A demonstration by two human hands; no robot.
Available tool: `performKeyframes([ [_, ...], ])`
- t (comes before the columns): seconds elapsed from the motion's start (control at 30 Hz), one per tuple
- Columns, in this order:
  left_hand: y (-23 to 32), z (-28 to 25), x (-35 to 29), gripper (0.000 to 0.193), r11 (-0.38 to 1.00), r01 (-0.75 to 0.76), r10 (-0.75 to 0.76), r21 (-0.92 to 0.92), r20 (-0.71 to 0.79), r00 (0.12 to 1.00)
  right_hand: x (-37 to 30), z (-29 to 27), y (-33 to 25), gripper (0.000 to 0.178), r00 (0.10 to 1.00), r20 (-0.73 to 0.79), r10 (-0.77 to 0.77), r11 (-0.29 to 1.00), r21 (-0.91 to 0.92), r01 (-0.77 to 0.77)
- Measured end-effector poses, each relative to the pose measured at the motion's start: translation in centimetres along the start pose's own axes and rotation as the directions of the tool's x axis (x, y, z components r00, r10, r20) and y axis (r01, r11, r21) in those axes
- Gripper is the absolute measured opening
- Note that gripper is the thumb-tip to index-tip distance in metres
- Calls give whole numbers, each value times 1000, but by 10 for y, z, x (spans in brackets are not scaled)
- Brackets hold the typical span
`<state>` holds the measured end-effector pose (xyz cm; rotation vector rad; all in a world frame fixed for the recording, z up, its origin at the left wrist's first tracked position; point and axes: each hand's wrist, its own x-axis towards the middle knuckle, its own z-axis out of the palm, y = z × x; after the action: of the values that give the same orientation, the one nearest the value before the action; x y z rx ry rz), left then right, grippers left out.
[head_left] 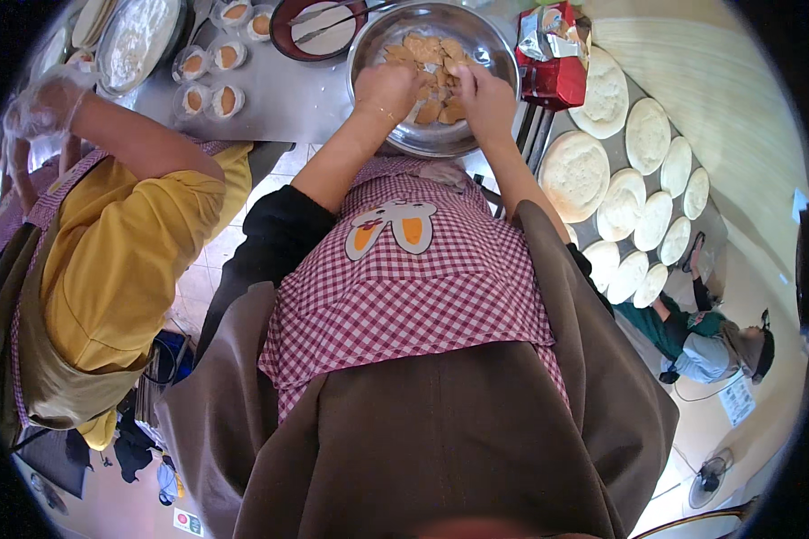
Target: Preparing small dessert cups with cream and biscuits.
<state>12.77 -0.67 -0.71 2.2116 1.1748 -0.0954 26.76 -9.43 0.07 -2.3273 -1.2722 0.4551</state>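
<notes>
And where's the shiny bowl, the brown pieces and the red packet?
Shiny bowl [492,38]: head view, upper right inner wall.
Brown pieces [420,47]: head view, among the upper pieces.
Red packet [553,84]: head view, its lower red side.

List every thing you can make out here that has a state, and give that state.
Metal bowl: upright, partly filled.
Biscuits: loose in the metal bowl, many broken.
Red bag: open, silver lining showing.
Dark red bowl: white contents, utensils leaning in it.
Small cups: filled, lids unclear.
Pale rounds: whole, laid out flat.
Left grip: curled at the biscuits, hold unclear.
Right grip: same.
</notes>
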Motion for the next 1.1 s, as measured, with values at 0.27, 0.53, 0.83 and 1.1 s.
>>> performKeyframes([
  [0.27,-22,36,-7,19,876,-482,440,22,-445,780,-12,7,17,16,882,35,-470,882,-7,470],
  [0.53,-3,0,-19,15,983,-168,171,-76,35,985,-19,5,1,13,778,-79,-624,759,-298,578],
  [0.83,8,-8,-25,13,994,-110,110,3,48,993,-39,0,-38,23,983,96,154,975,-178,-136],
  [1.1,-2,6,-34,21,896,-323,296,-303,-134,946,-58,4,-25,22,988,-29,149,972,189,-141],
])
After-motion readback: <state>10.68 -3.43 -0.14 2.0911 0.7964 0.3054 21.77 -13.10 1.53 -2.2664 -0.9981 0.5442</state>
